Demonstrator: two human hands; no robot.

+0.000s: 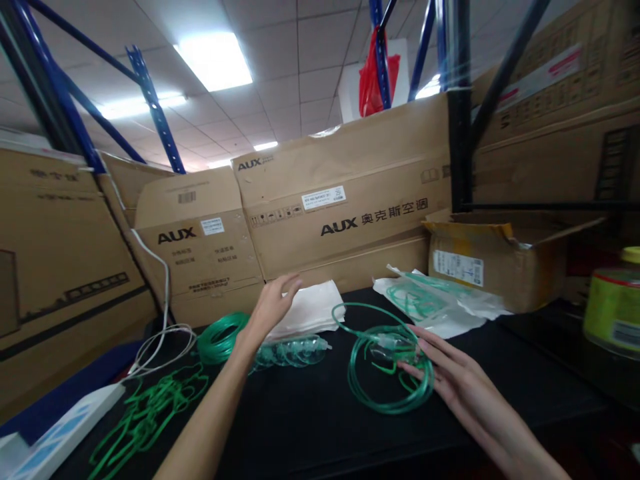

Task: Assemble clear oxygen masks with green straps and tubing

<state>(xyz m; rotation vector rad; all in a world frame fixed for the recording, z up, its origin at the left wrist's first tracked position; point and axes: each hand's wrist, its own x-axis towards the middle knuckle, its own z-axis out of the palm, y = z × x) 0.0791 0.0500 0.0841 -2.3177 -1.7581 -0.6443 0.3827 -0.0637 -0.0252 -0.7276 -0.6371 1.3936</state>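
Observation:
My right hand (445, 363) grips a coil of clear green tubing (356, 383) with a clear oxygen mask (393, 350) inside the loop. Its fingers lie along the coil's right side. My left hand (274, 303) reaches over the edge of a stack of white sheets or flat bags (315, 307), fingers stretched out and holding nothing visible. Below that stack lies a row of clear green-tinted masks (295, 352). To the left, partly behind my left forearm, is a thicker roll of green tubing (220, 340). A tangle of green elastic straps (150, 413) lies nearer.
Bagged green tubing (420, 300) lies at the back right before an open cardboard box (495, 260). A yellow-lidded jar (615, 307) stands far right. A white power strip (75, 433) with its cable is at left. Large cartons (345, 193) wall off the back of the black table (300, 427).

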